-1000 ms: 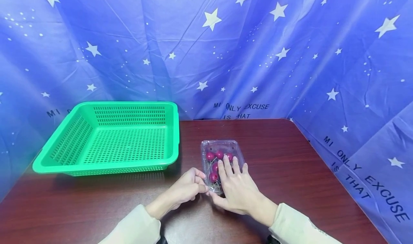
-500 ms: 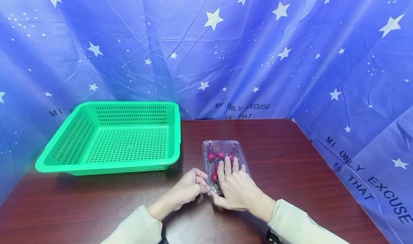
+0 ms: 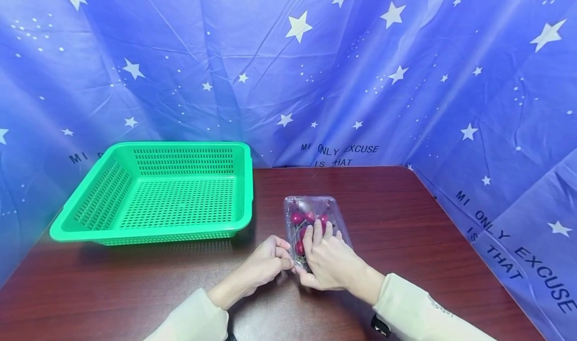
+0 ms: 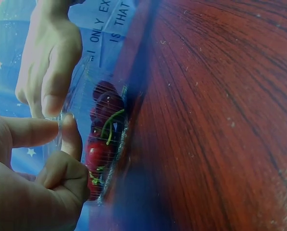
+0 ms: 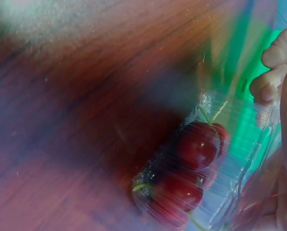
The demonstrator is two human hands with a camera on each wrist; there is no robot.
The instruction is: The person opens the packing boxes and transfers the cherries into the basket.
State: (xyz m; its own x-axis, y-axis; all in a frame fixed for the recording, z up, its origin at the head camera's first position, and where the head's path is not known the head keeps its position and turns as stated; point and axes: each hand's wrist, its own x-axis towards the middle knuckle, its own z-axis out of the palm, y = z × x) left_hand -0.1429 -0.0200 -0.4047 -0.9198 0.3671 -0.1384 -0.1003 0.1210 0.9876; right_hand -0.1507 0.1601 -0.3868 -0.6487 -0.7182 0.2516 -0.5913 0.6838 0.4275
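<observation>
A clear plastic fruit box (image 3: 292, 207) with a lid lies on the table. Dark red cherries (image 5: 198, 144) with green stems show through its wall. My left hand (image 3: 269, 262) is at the near left corner, its thumb and index finger (image 4: 35, 131) pinching the edge of the lid. Across the top of the box rests my right hand (image 3: 331, 258), fingers slightly arched over the lid and covering part of the cherries. The right thumb (image 4: 59, 79) touches the lid's edge, right beside the left fingertips.
A large green perforated basket (image 3: 180, 228) stands on the left of the dark wood table (image 3: 387, 206). Behind and to the right hangs a blue curtain (image 3: 252, 55) with white stars and lettering.
The right hand's fingers have gone from lying flatter on the lid to being more arched. The left hand keeps its pinch at the corner. The head view has shifted slightly.
</observation>
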